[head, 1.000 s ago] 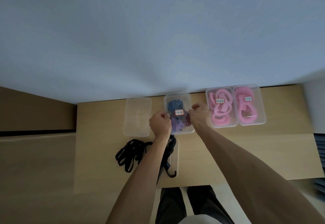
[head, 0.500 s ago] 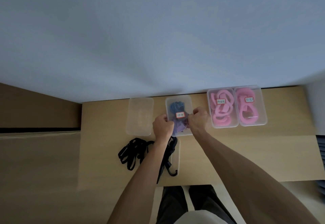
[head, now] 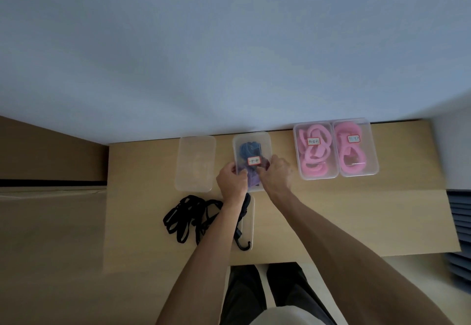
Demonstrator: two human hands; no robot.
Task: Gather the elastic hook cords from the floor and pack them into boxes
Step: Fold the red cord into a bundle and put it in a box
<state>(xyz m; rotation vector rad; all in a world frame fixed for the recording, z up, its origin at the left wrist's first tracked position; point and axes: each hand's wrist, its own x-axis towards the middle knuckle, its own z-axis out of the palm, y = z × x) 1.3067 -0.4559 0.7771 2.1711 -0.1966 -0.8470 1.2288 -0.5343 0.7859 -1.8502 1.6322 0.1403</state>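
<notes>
A clear lidded box (head: 252, 143) with blue and purple cords inside and a small label on top stands at the back of the wooden table (head: 356, 212). My left hand (head: 230, 180) grips its near left edge. My right hand (head: 276, 175) grips its near right edge, fingers curled over the lid. A tangle of black hook cords (head: 190, 219) lies in front, left of my left forearm. One black cord with a hook (head: 242, 235) lies across a flat clear lid (head: 251, 222) under my left wrist.
An empty clear box (head: 196, 162) stands left of the held box. Two closed clear boxes of pink cords (head: 314, 150) (head: 354, 147) stand at the back right. The wall rises directly behind the table. My legs show below the table's front edge.
Both hands have slid down the sides of the blue-cord box toward its near end. The box has stayed in place.
</notes>
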